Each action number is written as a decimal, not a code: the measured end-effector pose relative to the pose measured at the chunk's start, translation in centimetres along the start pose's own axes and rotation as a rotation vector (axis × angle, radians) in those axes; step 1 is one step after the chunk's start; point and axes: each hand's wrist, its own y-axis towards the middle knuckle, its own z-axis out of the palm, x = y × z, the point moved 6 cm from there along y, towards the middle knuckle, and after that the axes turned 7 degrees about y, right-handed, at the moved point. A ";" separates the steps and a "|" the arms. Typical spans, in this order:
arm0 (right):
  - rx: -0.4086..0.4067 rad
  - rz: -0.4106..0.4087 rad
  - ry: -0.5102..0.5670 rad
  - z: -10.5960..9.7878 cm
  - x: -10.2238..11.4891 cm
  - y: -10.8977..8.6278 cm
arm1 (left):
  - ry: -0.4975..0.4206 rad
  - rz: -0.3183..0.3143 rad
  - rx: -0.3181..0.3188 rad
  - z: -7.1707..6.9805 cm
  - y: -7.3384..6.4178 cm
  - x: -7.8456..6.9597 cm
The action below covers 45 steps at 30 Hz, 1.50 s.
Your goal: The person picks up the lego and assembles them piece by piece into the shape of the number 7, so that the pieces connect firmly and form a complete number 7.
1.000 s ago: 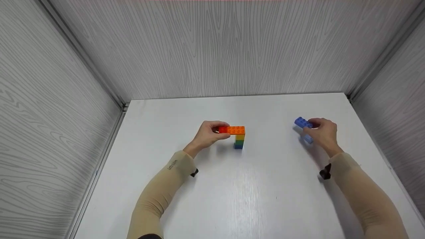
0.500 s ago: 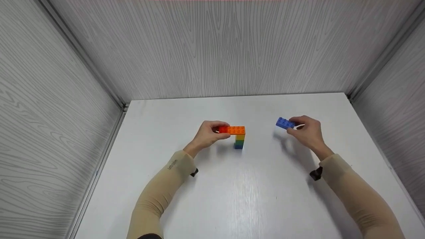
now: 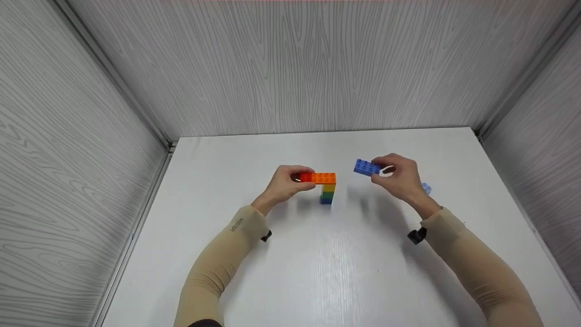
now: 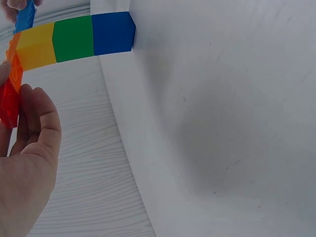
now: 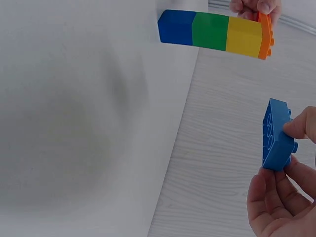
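Note:
Near the middle of the table stands a column of a dark blue brick, a green brick and a yellow brick, with a flat orange brick across its top. The orange brick sticks out leftward, where a red brick shows at its end. My left hand pinches the red end between thumb and fingers. To the right of the column, my right hand holds a flat blue brick in the air by its right end, studs up and slightly tilted, apart from the column.
A light blue brick lies on the white table behind my right wrist, partly hidden by it. Grey wood-grain panels enclose the table at the back and both sides.
My right hand has lifted the blue brick and carried it leftward toward the column, leaving the light blue brick behind. The left hand and the column have stayed in place.

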 end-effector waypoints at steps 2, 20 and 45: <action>0.021 -0.019 0.007 0.6 0.7 0.1 | 0.001 -0.004 -0.001 0.0 0.0 0.0; 0.215 -0.094 0.079 6.9 5.2 1.1 | -0.003 -0.005 -0.006 -0.1 -0.1 0.3; 0.317 -0.212 0.065 11.0 6.9 2.3 | 0.014 0.070 0.011 -0.4 -0.2 -0.2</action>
